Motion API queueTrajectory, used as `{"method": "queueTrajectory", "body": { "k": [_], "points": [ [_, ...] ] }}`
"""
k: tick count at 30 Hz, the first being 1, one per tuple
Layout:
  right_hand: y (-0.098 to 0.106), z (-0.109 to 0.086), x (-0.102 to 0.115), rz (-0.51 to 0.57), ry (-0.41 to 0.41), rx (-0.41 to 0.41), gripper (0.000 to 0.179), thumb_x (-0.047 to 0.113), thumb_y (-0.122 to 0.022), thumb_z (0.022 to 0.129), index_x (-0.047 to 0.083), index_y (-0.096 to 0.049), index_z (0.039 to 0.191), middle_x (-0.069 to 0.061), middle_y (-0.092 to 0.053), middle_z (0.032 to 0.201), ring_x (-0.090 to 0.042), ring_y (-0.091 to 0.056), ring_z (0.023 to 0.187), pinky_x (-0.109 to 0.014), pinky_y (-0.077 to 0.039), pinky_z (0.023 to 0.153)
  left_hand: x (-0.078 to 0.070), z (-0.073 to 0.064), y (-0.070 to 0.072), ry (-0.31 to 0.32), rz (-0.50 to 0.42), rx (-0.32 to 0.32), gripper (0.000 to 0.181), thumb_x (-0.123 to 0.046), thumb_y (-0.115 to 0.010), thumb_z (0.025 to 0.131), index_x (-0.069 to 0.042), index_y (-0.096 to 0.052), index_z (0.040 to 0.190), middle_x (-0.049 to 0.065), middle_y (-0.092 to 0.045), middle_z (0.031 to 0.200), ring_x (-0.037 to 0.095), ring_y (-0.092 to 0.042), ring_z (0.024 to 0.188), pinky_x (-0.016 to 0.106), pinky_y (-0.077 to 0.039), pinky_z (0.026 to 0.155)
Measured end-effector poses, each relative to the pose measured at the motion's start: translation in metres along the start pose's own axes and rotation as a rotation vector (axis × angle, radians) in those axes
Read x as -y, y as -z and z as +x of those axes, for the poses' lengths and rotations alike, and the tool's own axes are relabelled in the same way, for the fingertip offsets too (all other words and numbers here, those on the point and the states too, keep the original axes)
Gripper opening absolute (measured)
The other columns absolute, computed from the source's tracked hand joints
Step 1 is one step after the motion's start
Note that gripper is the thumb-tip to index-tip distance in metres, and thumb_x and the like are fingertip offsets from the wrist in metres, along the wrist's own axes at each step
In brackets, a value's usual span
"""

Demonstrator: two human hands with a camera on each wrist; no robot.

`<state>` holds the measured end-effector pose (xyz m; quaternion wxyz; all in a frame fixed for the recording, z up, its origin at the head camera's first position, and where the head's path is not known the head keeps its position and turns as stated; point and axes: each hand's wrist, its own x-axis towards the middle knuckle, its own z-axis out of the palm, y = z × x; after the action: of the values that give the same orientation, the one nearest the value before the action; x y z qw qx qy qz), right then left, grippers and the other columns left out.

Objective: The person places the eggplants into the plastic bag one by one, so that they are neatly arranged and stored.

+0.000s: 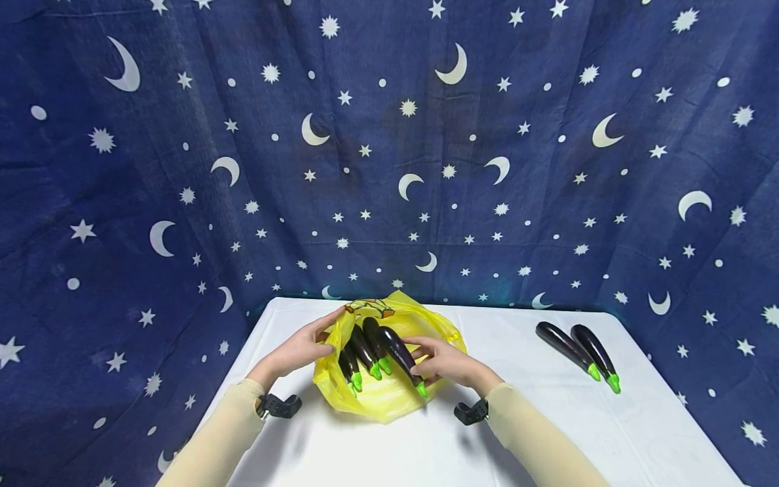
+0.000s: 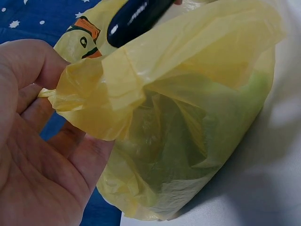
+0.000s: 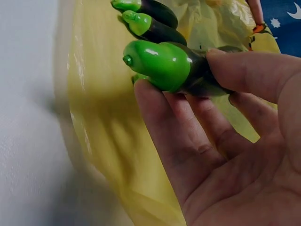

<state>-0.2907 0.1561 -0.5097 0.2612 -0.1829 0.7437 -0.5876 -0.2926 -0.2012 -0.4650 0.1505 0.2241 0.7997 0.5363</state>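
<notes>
A yellow plastic bag (image 1: 389,404) lies with its mouth spread wide, several dark eggplants (image 1: 363,348) with bright green caps inside it. My left hand (image 1: 306,348) pinches the bag's left rim between thumb and fingers, and the left wrist view shows the gathered plastic (image 2: 89,92) there. Over the bag's right half, my right hand (image 1: 443,360) grips one eggplant (image 1: 397,349), thumb on one side and fingers on the other. Its green cap (image 3: 157,63) points toward the near side. In the right wrist view, two more green caps (image 3: 137,22) show beyond it.
Two more eggplants (image 1: 562,348) lie side by side on the white table (image 1: 663,433) at the right. A dark blue curtain (image 1: 377,203) with moons and stars hangs behind the table and around its sides. Black wrist straps (image 1: 281,406) circle both wrists.
</notes>
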Motion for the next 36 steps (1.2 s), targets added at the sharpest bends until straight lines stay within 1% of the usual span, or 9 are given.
{"method": "queueTrajectory", "body": {
  "k": [4, 12, 18, 23, 28, 36],
  "points": [
    [-0.006, 0.01, -0.002, 0.019, -0.019, -0.042, 0.073, 0.007, -0.072, 0.089, 0.012, -0.044, 0.156, -0.02, -0.058, 0.125, -0.026, -0.069, 0.092, -0.046, -0.06, 0.075, 0.001, 0.0, 0.001, -0.004, -0.005, 0.003, 0.086, 0.0, -0.062, 0.09, -0.022, -0.025, 0.164, -0.001, -0.027, 0.167, 0.03, -0.052, 0.133, 0.036, -0.047, 0.102],
    [-0.017, 0.031, -0.005, 0.061, -0.033, -0.166, 0.075, 0.004, -0.073, 0.088, 0.009, -0.042, 0.156, -0.02, -0.058, 0.119, -0.025, -0.065, 0.089, -0.049, -0.06, 0.074, 0.002, 0.0, 0.0, -0.011, -0.019, 0.004, 0.086, 0.0, -0.062, 0.09, -0.02, -0.024, 0.165, 0.0, -0.026, 0.167, 0.031, -0.053, 0.133, 0.035, -0.047, 0.102],
    [-0.021, 0.044, -0.009, 0.111, -0.036, -0.219, 0.078, -0.002, -0.07, 0.087, 0.006, -0.036, 0.158, -0.022, -0.059, 0.117, -0.024, -0.066, 0.088, -0.049, -0.059, 0.074, 0.001, -0.001, 0.0, -0.007, -0.019, 0.012, 0.086, 0.0, -0.062, 0.09, -0.02, -0.024, 0.165, 0.001, -0.025, 0.168, 0.031, -0.051, 0.135, 0.036, -0.047, 0.103],
    [-0.024, 0.051, -0.01, 0.131, -0.048, -0.277, 0.078, -0.002, -0.07, 0.087, 0.006, -0.037, 0.158, -0.022, -0.058, 0.116, -0.024, -0.065, 0.085, -0.049, -0.059, 0.074, -0.001, 0.0, 0.0, -0.009, -0.01, 0.003, 0.086, 0.001, -0.061, 0.089, -0.021, -0.025, 0.164, -0.001, -0.025, 0.167, 0.03, -0.052, 0.134, 0.036, -0.046, 0.103],
    [-0.026, 0.056, -0.01, 0.136, -0.063, -0.312, 0.076, -0.002, -0.07, 0.088, 0.007, -0.038, 0.157, -0.022, -0.059, 0.116, -0.025, -0.065, 0.086, -0.048, -0.059, 0.075, -0.001, 0.0, 0.0, -0.003, -0.01, 0.001, 0.087, 0.001, -0.062, 0.089, -0.021, -0.024, 0.164, -0.001, -0.026, 0.167, 0.03, -0.052, 0.134, 0.036, -0.046, 0.103],
    [-0.031, 0.063, -0.011, 0.121, -0.055, -0.346, 0.075, -0.003, -0.069, 0.087, 0.003, -0.038, 0.156, -0.021, -0.06, 0.11, -0.027, -0.065, 0.084, -0.047, -0.06, 0.072, -0.001, -0.001, 0.0, 0.001, -0.013, -0.003, 0.087, 0.0, -0.062, 0.089, -0.021, -0.025, 0.164, -0.001, -0.026, 0.167, 0.03, -0.052, 0.133, 0.037, -0.047, 0.103]
  ]
}}
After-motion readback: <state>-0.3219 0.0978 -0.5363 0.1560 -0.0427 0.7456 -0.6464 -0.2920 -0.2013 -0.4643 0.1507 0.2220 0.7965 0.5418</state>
